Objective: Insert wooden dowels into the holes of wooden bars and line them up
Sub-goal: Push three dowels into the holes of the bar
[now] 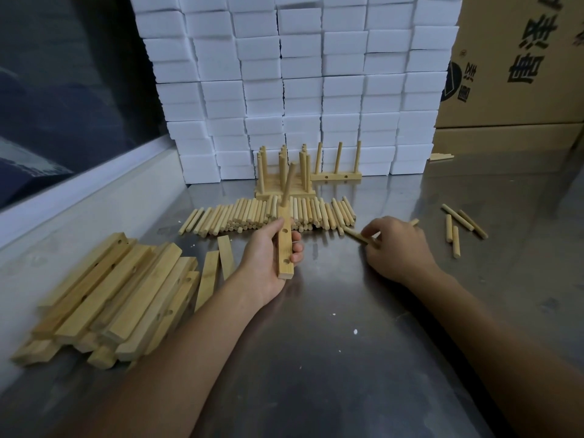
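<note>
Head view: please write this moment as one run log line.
left hand: holds pale wooden bar, one dowel inserted, two holes empty | right hand: picks loose round wooden dowel

Left hand grips bar w/ one dowel in; right hand pinches loose dowel on table.

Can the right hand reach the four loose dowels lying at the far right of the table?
Probably yes. The right hand is pinching a dowel, and the four loose dowels lie just to its right on bare steel table, nothing between them, though its fingers are occupied.
</note>
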Motion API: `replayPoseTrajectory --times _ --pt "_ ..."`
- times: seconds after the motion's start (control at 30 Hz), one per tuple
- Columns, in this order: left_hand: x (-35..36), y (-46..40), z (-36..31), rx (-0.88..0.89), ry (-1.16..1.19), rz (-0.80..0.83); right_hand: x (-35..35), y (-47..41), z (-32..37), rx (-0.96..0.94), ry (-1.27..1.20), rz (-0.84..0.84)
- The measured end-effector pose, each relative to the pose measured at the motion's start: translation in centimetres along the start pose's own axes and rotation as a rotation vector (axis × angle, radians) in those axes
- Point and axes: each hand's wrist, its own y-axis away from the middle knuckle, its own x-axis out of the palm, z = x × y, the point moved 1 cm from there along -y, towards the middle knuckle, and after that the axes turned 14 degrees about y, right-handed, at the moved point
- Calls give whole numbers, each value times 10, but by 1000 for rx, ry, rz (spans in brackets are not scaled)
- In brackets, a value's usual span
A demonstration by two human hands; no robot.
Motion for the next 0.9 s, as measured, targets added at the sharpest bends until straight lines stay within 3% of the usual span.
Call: replayPoseTrajectory --times 0.4,0.6,0.73,0.9 --pt "0 0 -1 6 4 8 8 -1 1 78 30 -59" --pt "0 -1 0 9 -7 -1 2 1 6 39 -303 -117" --pt "0 -1 0 32 -56 -15 7 2 15 -59 -366 -57" --pt "1 -1 0 56 -119 -36 9 5 19 -68 -455 -193"
